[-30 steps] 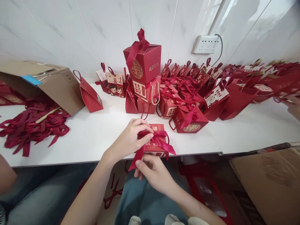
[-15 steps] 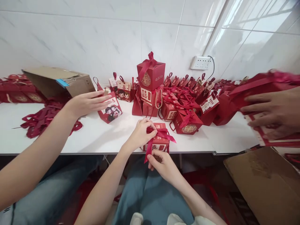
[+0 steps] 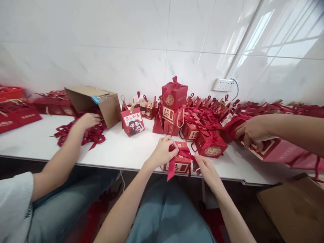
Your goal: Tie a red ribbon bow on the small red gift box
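Note:
A small red gift box [image 3: 178,167] with cream panels stands at the table's front edge, straight ahead of me. Across its top lies a dark pink ribbon [image 3: 171,168], one tail hanging down the front. My left hand [image 3: 163,150] pinches the ribbon near the top left of the box. At the box's right side, my right hand [image 3: 204,165] is closed on the other ribbon end. Just behind it, a stack of red boxes [image 3: 174,96] rises with a bow on top. To the right sits a bowed red box [image 3: 211,143] with a gold emblem.
On the left, a co-worker's hand [image 3: 88,120] reaches into a heap of ribbons [image 3: 78,133] before an open cardboard box [image 3: 110,109]. On the right, another person's hand [image 3: 253,131] holds a red box. A picture-printed box [image 3: 133,123] stands between. Many boxes line the tiled wall.
My right hand has moved from the ribbon's front tail to its right end. The left co-worker's hand went from the picture-printed box to the ribbons. The right person's box came lower and nearer.

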Tool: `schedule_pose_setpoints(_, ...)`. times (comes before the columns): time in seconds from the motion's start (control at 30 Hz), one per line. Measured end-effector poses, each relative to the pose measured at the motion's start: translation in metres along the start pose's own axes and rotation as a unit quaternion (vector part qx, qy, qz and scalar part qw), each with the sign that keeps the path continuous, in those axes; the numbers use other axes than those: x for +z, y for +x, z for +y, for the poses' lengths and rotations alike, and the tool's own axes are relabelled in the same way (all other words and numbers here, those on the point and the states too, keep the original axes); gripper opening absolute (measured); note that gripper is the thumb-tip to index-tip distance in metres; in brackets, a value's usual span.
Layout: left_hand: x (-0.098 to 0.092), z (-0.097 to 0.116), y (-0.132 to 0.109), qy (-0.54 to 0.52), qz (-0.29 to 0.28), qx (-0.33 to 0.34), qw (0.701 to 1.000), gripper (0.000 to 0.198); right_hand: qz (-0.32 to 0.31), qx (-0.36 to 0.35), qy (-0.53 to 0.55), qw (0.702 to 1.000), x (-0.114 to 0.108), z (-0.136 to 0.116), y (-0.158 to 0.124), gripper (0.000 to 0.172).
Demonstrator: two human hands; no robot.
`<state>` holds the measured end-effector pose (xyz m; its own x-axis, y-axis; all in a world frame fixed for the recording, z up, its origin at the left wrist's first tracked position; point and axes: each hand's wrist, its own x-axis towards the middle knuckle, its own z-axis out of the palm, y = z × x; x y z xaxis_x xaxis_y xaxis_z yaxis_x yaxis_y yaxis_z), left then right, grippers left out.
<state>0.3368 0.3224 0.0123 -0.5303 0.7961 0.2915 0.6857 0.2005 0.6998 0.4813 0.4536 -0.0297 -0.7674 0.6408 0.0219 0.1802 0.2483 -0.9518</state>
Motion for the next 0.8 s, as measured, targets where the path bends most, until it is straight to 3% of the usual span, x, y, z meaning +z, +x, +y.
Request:
schedule_pose_setpoints(0.13, -0.001, 0.004, -0.002, 0.004, 0.004, -0.021, 1.000, 0.007, -0.013, -0.022, 0.053, 0.998, 0.009, -0.003, -0.001, 0.056)
schedule_pose_setpoints(0.5, -0.001, 0.004, -0.001, -0.020, 0.006, -0.039, 0.999, 0.008, -0.060, -0.043, 0.066, 0.995, 0.005, -0.007, -0.019, 0.052)
schedule_pose_setpoints(0.8, -0.002, 0.004, 0.000, -0.023, 0.005, -0.038, 0.999, 0.009, -0.084, -0.048, 0.048, 0.994, 0.004, 0.004, -0.016, 0.054)
